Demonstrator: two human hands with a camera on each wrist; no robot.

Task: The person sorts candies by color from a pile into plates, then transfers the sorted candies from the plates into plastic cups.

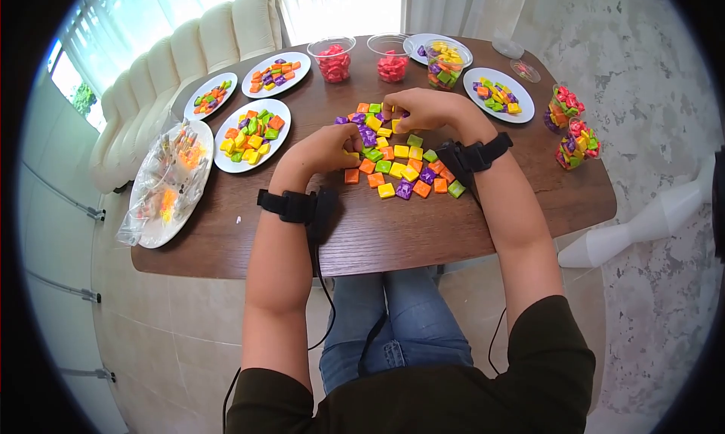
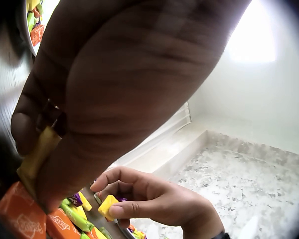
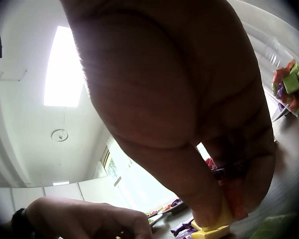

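Note:
Square wrapped candies (image 1: 408,171) in yellow, orange, green and purple lie in a loose spread on the dark wooden table. My left hand (image 1: 326,148) is at the left edge of the spread, pinching a yellow candy (image 2: 39,157) between thumb and fingers. Just below that candy, in the left wrist view, is an orange candy (image 2: 22,211). Over the far right part of the spread, my right hand (image 1: 429,111) holds another yellow candy (image 2: 108,207) between thumb and fingertips. Purple and yellow candies (image 3: 212,232) lie close under its fingertips.
White plates of mixed candies (image 1: 272,148) stand on the left, with another plate (image 1: 521,111) on the right. Clear cups of red candies (image 1: 334,62) are at the back. Filled cups (image 1: 578,143) stand near the right edge. A bagged platter (image 1: 200,181) lies far left.

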